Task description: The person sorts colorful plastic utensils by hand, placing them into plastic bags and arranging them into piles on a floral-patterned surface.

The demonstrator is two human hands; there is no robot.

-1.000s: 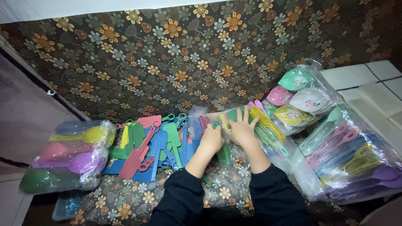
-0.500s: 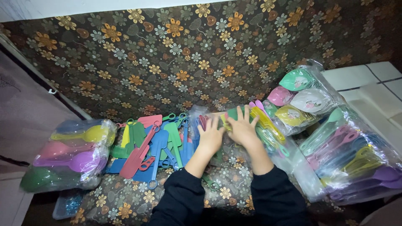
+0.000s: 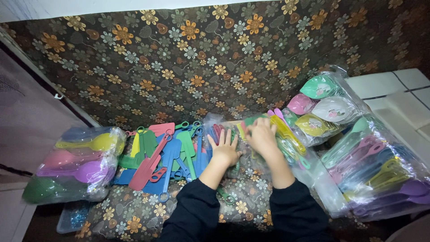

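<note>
Centrally, low in the frame, both hands rest on a clear plastic bag of coloured utensils [image 3: 242, 148] that lies on a flower-patterned cloth [image 3: 188, 67]. The left hand [image 3: 225, 148] lies flat, palm down, its fingers [image 3: 218, 139] spread apart and pointing toward the top of the frame; it grips nothing. The right hand [image 3: 262, 136], just to the right and slightly higher, is curled over the bag's upper end with the fingers drawn together; whether they pinch the plastic cannot be told. The bag's long axis runs roughly from lower centre toward upper centre, tilting a little to the right, and the handles inside follow that line.

Left of the hands, a loose pile of flat plastic spatulas [image 3: 165, 157] in red, blue, green and yellow lies fanned out, their long handles mostly running from upper right to lower left. At the far left sits a bag of large scoops [image 3: 74, 163], their handles lying nearly level across the frame. At the right edge, a bigger bag of long-handled spoons [image 3: 376, 170] slants from lower right to upper left, and above it a bag of round pastel lids [image 3: 322, 103] lies near the white tiles [image 3: 389, 85].
</note>
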